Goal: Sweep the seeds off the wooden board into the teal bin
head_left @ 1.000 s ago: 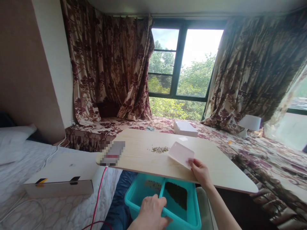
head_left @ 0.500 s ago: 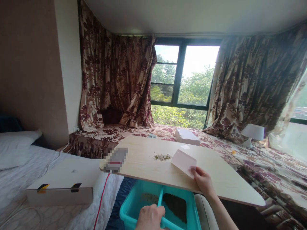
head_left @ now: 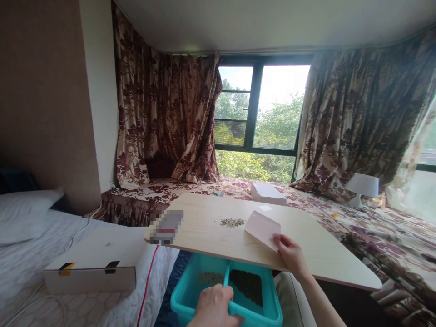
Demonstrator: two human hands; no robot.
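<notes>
In front of me, partly beneath the table, is a turquoise two-compartment bin. My left hand is closed on the bin around its divider. Dark green beans or grains fill part of the right compartment; a thin scatter of small grains lies in the left one. My right hand pinches the near right edge of a translucent white plastic scraper, tilted on the tabletop. Just left of the scraper lies a small pile of mixed pale and greenish grains. The left fingertips are partly hidden.
The pale wooden table has a blurred-out flat device at its left end, with a red cable. A white box lies on the bed at left. Beyond the table are another white box and a lamp.
The view has shifted slightly. My left hand and the bin sit a little farther in under the table edge. The scraper and the grain pile stay in the same place on the table.
</notes>
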